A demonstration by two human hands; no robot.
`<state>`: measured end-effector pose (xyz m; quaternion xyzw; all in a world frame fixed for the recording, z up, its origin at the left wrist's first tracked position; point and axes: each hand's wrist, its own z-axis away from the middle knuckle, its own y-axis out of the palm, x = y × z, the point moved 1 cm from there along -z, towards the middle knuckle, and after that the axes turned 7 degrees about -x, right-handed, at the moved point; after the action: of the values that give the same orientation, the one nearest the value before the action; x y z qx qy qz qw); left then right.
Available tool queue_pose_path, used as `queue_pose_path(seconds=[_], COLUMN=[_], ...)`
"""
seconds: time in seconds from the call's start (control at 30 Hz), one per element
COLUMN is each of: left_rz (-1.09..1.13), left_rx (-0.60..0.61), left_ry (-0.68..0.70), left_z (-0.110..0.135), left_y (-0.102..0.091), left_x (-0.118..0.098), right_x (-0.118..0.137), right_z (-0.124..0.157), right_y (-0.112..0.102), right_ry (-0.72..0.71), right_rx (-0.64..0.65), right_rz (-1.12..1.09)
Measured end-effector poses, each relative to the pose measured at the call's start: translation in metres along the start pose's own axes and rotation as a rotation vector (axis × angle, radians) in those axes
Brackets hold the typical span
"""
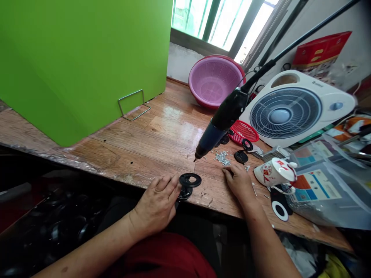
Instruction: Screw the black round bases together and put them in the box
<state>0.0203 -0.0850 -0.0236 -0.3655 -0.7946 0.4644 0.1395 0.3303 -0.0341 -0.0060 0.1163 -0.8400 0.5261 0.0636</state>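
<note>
At the table's front edge my left hand (158, 202) is closed on a black round plastic part, with its ring (197, 180) on top and a lower black disc section beneath, partly hidden by my fingers. My right hand (239, 181) rests on the table, thumb and forefinger drawn together just in front of a pile of small silver screws (222, 158); anything between the fingertips is too small to make out. Between the hands, a black and blue electric screwdriver (217, 125) hangs at a slant, its bit (195, 160) pointing down above the wood.
More black round parts (241, 156) lie beside a red basket (245, 131). A lidded cup (271, 172), clear plastic bins (321, 189) and a white fan (298, 104) crowd the right. Pink basin (216, 83) sits behind; a green panel (87, 69) stands left with a wire stand (135, 106).
</note>
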Motion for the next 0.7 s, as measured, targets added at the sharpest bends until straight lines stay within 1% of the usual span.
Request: queue_pose_path(seconds=[0.07,0.17,0.23,0.33,0.4,0.47,0.53,0.6,0.7], left_rz=[0.077,0.233,0.381,0.572,0.61,0.58,0.531,0.512,0.596], left_rx=[0.03,0.013,0.007,0.038,0.069,0.071,0.057,0.048,0.046], left_ry=[-0.072,-0.203,-0.263,-0.276,-0.283,-0.313,-0.347,-0.365,-0.35], left_z=[-0.001,-0.009,-0.018,-0.029,-0.034,-0.036,-0.037,-0.039,-0.045], left_y=[-0.004,-0.011,-0.012,-0.01,-0.007,-0.005,-0.005,-0.005,-0.007], left_x=[-0.005,-0.007,-0.004,0.0,0.001,0.0,-0.002,-0.004,0.0], right_x=[0.0,0.009,0.024,0.06,0.084,0.101,0.11,0.111,0.11], right_z=[-0.001,-0.001,0.003,0.018,0.03,0.041,0.048,0.051,0.052], right_y=[0.003,0.001,-0.001,-0.005,-0.004,-0.002,0.001,0.003,0.002], right_ry=[0.018,0.056,0.059,-0.003,-0.041,-0.039,-0.003,0.03,0.063], right_rx=[0.005,-0.001,0.013,0.079,0.11,0.111,0.089,0.076,0.087], right_rz=[0.06,0.122,0.016,-0.314,-0.456,-0.519,-0.571,-0.628,-0.695])
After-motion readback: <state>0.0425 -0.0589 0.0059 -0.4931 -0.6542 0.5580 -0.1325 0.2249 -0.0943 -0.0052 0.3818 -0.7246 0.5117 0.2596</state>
